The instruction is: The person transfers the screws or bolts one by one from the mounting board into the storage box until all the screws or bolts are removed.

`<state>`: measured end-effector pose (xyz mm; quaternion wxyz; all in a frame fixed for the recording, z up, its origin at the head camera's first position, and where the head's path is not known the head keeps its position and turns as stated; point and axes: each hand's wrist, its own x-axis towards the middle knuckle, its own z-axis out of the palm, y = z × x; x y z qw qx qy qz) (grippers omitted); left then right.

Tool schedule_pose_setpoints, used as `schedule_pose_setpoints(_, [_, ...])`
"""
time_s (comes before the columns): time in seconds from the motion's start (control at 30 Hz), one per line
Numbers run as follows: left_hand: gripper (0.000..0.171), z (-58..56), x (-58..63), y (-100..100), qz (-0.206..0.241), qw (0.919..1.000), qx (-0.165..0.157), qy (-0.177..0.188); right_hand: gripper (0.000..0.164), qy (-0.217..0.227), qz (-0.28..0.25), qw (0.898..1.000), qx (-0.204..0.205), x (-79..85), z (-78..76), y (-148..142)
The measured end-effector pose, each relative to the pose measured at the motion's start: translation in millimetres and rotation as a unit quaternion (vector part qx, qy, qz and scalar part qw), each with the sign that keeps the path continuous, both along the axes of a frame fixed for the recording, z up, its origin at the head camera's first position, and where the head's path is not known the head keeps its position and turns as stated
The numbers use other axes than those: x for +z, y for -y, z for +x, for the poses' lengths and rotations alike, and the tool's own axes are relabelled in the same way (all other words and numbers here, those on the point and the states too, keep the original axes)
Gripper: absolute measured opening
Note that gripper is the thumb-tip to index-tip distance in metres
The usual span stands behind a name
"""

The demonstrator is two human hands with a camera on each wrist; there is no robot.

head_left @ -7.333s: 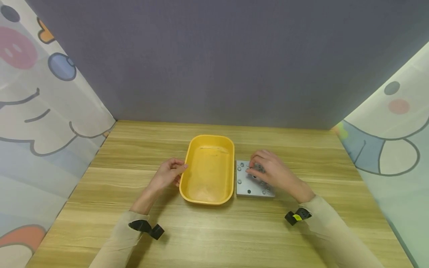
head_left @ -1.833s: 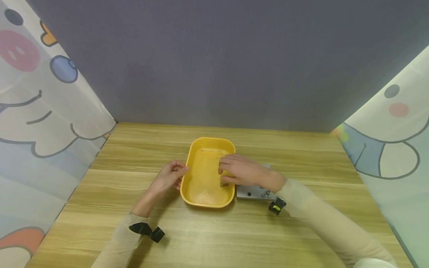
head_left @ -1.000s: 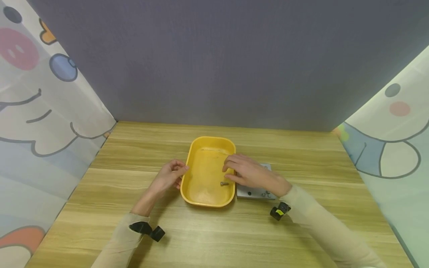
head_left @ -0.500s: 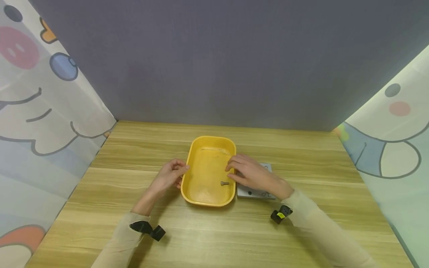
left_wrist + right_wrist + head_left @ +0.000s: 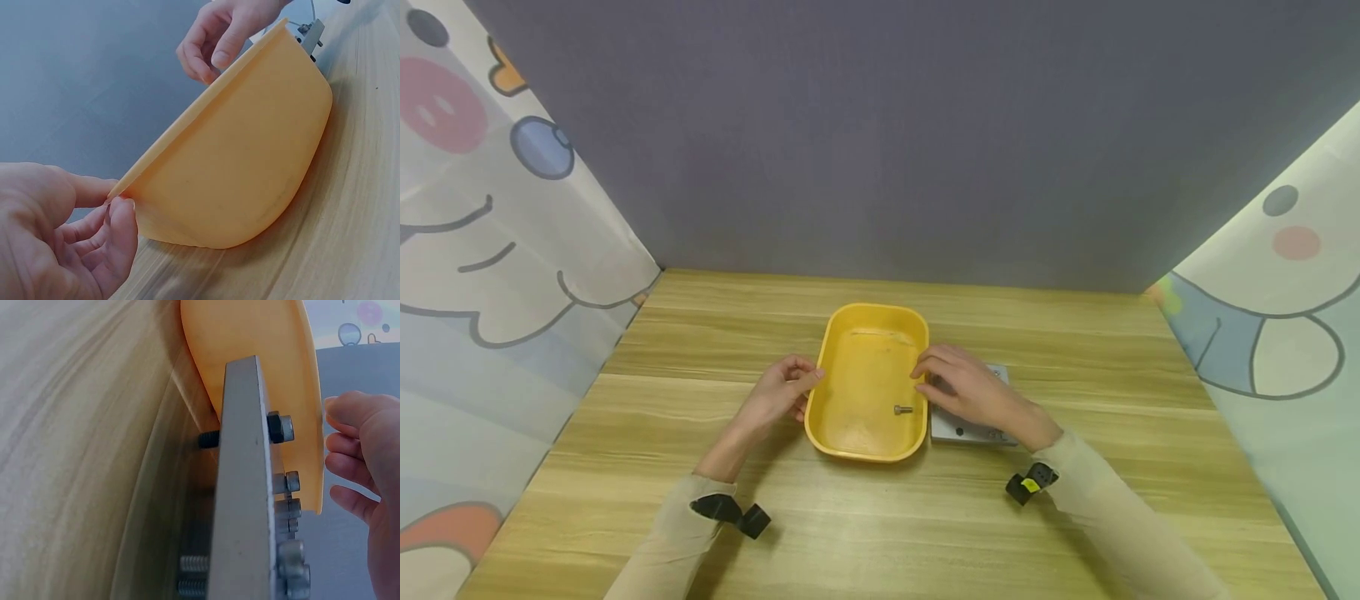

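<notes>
A yellow plastic tray sits on the table, and my left hand pinches its left rim between thumb and fingers; the left wrist view shows the thumb on top of the rim. One small socket-head bolt lies on the tray's floor toward the right. My right hand, fingers loosely bent with nothing between them, hovers by the tray's right rim. Under it is a silver metal plate, partly hidden by the hand. In the right wrist view, several bolts stand in this plate, some with shanks poking out below.
The wood-grain table carries both the tray and the plate, which stand side by side. A grey panel rises behind the table. Cartoon-printed curtains flank it on both sides.
Earlier my right hand was over the plate, then inside the tray at the bolt. It has let the bolt go and drawn back right to the rim. My left hand keeps its hold.
</notes>
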<state>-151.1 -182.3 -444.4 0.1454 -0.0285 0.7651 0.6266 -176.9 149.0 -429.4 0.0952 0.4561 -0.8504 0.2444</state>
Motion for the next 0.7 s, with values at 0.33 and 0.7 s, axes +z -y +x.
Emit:
schedule_pose_setpoints(0.33, [0.032,-1.2,-2.1,0.4,0.004,1.0000,-0.006,-0.001,0.020,0.027,-0.024,0.999,-0.016,-5.3,-0.3,-9.8])
schedule_pose_setpoints(0.7, [0.033,-0.5,-0.1,-0.8,0.003,1.0000,-0.001,0.005,0.024,0.030,-0.040,0.998,-0.030,-10.1,0.7,-17.2])
